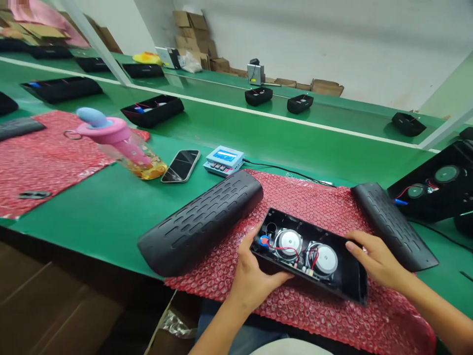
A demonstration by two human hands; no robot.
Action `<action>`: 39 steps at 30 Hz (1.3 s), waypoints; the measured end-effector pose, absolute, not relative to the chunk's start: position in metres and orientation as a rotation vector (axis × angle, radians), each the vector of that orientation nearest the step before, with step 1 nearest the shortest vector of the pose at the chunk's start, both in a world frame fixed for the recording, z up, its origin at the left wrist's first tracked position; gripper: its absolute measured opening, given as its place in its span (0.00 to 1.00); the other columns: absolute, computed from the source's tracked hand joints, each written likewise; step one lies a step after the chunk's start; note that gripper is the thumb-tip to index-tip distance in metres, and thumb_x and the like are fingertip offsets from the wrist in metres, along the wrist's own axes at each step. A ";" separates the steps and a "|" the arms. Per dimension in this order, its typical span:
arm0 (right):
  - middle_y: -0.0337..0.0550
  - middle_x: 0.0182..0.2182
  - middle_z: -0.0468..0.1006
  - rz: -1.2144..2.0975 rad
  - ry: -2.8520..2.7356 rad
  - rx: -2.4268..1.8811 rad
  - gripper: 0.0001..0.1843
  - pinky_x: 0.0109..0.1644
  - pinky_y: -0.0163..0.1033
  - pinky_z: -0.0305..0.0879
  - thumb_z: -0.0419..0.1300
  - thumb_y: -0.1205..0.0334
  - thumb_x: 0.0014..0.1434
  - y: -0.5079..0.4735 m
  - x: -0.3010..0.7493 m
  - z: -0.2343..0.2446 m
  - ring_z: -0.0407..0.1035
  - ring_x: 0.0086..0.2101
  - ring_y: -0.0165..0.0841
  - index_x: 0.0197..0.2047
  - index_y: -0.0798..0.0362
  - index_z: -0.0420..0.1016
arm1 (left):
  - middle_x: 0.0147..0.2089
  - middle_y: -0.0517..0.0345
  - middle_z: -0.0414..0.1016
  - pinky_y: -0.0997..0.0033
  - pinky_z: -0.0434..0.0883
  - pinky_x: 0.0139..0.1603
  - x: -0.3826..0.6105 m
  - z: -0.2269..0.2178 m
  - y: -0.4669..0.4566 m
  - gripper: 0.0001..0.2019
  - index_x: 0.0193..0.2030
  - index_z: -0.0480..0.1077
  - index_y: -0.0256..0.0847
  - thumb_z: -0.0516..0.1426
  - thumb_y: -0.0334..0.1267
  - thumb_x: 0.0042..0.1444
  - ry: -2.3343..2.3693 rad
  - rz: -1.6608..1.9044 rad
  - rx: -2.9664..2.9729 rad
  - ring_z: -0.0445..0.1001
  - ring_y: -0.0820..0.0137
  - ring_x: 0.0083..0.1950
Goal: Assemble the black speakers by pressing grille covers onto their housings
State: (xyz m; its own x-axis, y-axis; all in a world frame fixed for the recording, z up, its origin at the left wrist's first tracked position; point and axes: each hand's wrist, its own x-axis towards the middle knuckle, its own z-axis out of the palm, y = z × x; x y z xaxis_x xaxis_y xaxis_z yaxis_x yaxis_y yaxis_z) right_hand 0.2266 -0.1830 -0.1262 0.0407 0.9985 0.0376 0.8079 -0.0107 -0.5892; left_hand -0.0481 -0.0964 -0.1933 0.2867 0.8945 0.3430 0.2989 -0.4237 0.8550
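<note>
A black speaker housing (346, 281) lies open side up between my hands, over the red bubble wrap (306, 197). Two round silver-backed speaker drivers with red wires sit inside it, and a blue round part is at its left end. My left hand (251, 273) grips the left end, thumb along the near edge. At the far right edge, my right hand (375, 256) holds the housing with its fingers over the rim. One black slotted speaker cover (201, 222) rests to the left of the housing, and another black cover (393, 227) lies to the right.
Beyond the wrap are a small light-blue device (223, 160) with a cable, a phone (181, 166) and a pink-lidded bottle (123, 143). Another open housing (436, 182) stands at right. More housings (153, 111) sit on the green line behind. A person in pink (48, 19) is at far left.
</note>
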 end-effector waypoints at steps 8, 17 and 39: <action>0.35 0.20 0.64 0.516 -1.949 -1.846 0.21 0.26 0.33 0.54 0.41 0.55 0.69 -0.230 0.180 -0.121 0.61 0.22 0.27 0.26 0.52 0.58 | 0.57 0.44 0.64 0.46 0.65 0.58 -0.069 -0.186 -0.088 0.52 0.56 0.52 0.48 0.74 0.44 0.23 0.911 0.961 1.408 0.66 0.49 0.57; 0.35 0.19 0.62 0.405 -1.879 -1.780 0.21 0.24 0.32 0.52 0.39 0.56 0.69 -0.235 0.179 -0.136 0.57 0.20 0.27 0.25 0.52 0.54 | 0.58 0.44 0.64 0.41 0.60 0.61 -0.067 -0.184 -0.090 0.48 0.56 0.59 0.47 0.73 0.48 0.24 0.950 0.937 1.367 0.64 0.45 0.58; 0.35 0.19 0.62 0.653 -1.870 -1.730 0.16 0.24 0.33 0.55 0.46 0.63 0.67 -0.232 0.196 -0.134 0.60 0.20 0.26 0.26 0.52 0.58 | 0.62 0.47 0.54 0.49 0.56 0.64 -0.071 -0.148 -0.081 0.34 0.60 0.55 0.46 0.64 0.38 0.47 0.720 1.047 2.248 0.56 0.55 0.62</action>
State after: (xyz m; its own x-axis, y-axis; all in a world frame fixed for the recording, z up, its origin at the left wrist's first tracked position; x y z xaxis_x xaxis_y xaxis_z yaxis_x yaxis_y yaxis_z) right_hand 0.1963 -0.2316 -0.1337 -0.0621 0.9972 0.0428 0.7541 0.0750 -0.6524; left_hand -0.0713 -0.0807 -0.1478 0.5525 0.6639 0.5040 0.2335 -0.7037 0.6710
